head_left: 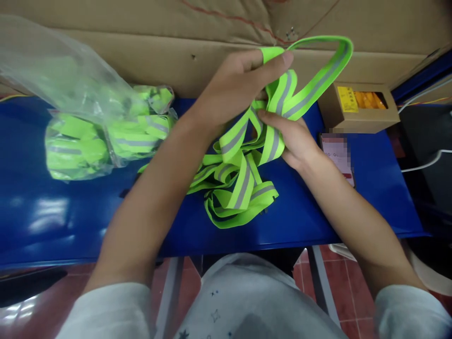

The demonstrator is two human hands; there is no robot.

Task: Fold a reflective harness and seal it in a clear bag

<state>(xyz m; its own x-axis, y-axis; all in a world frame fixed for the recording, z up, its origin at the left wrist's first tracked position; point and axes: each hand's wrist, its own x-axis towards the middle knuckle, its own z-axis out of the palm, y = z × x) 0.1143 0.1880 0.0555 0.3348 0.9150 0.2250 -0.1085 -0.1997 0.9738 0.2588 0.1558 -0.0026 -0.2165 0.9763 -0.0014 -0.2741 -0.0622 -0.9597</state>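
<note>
A neon-green strap with grey reflective stripes (243,183) lies tangled on the blue table (70,221) and rises toward both hands. My left hand (236,87) is raised above the table and pinches the strap's upper loop (318,80) between thumb and fingers. My right hand (294,139) sits just below it, fingers closed around a lower run of the same strap. The loop arches to the upper right over a box.
Clear plastic bags holding folded green reflective straps (92,136) lie at the left of the table. A brown cardboard box with orange contents (358,106) and a phone (339,155) sit at the right. Cardboard sheets (158,47) stand behind. White cables (427,162) run at the far right.
</note>
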